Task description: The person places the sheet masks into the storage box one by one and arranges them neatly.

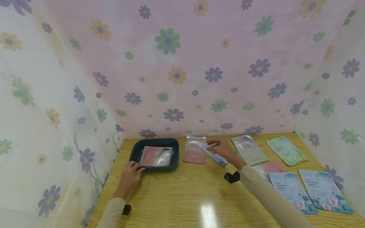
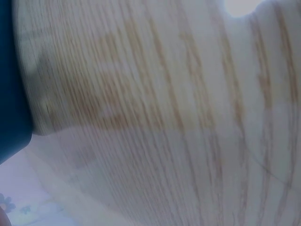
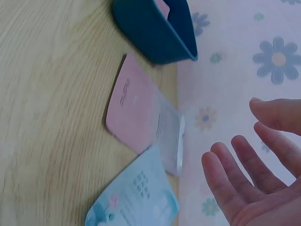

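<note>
My left hand [image 1: 132,174] grips the front left corner of a dark blue bin [image 1: 176,155], fingers over the rim and thumb outside. Inside the bin lie pink-and-silver flat sachets [image 1: 155,156]. My right hand [image 1: 223,150] hovers over a light blue flower-print sachet [image 1: 218,157], its fingers spread. In the right wrist view nothing sits between the fingers, and the blue sachet [image 3: 141,193] lies on the table below. Its corner meets a pink-and-silver sachet [image 1: 194,155] lying beside the bin. The left wrist view catches mostly wood, with the bin's wall [image 2: 11,84] at its edge.
To the right lie a silver-grey sachet [image 1: 250,150], a green one [image 1: 286,150], a pink one [image 1: 275,166] partly covered, and two light blue ones [image 1: 293,191]. Flower-patterned cloth [image 1: 196,104] hangs behind and at both sides of the wooden table [image 1: 182,193].
</note>
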A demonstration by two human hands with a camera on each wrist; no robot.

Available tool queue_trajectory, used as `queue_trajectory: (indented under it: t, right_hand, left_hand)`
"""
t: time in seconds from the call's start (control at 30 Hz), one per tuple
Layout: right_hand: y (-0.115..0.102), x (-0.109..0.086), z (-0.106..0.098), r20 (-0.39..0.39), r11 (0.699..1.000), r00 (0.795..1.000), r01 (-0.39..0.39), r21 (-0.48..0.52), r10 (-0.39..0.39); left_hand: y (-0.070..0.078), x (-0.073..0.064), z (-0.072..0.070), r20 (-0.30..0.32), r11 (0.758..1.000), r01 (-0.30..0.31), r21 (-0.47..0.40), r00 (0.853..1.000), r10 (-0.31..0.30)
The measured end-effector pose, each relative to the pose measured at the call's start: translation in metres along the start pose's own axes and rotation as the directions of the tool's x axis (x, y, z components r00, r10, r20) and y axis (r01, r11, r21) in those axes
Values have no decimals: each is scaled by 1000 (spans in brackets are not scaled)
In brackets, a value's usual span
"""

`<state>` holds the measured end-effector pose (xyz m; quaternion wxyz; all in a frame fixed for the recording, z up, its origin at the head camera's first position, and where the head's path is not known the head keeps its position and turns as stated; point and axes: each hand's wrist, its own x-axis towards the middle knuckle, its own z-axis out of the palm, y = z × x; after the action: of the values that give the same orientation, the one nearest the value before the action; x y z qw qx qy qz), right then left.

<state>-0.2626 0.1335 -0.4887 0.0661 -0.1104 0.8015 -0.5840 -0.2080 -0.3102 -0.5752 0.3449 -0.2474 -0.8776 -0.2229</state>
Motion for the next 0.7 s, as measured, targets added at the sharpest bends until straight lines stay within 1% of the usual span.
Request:
queue_trajectory:
  t: [0.17, 0.33, 0.4, 0.53, 0.6, 0.7]
  right_hand:
    - [8, -3, -11, -11, 999, 1000, -20, -41, 19]
    - [16, -9, -24, -18, 998, 1000, -9, -54, 8]
    - [22, -10, -30, -22, 999, 1000, 11, -51, -13]
    - [36, -16, -41, -41, 999, 999, 24, -34, -25]
    - [43, -19, -46, -56, 1000, 998, 18, -26, -19]
    - [56, -21, -55, -77, 1000, 997, 13, -17, -15]
  left_hand:
    - [0, -1, -2, -4, 1000, 4, -3, 1000, -4]
    - [1, 0, -3, -5, 1000, 1, -5, 1000, -1]
    - [1, 0, -3, -11, 1000, 0, -8, 1000, 0]
    - [0, 0, -1, -25, 1000, -12, -8, 1000, 12]
    - [0, 0, 0, -23, 1000, -12, -3, 1000, 12]
    - [0, 0, 0, -5, 1000, 6, 0, 1000, -6]
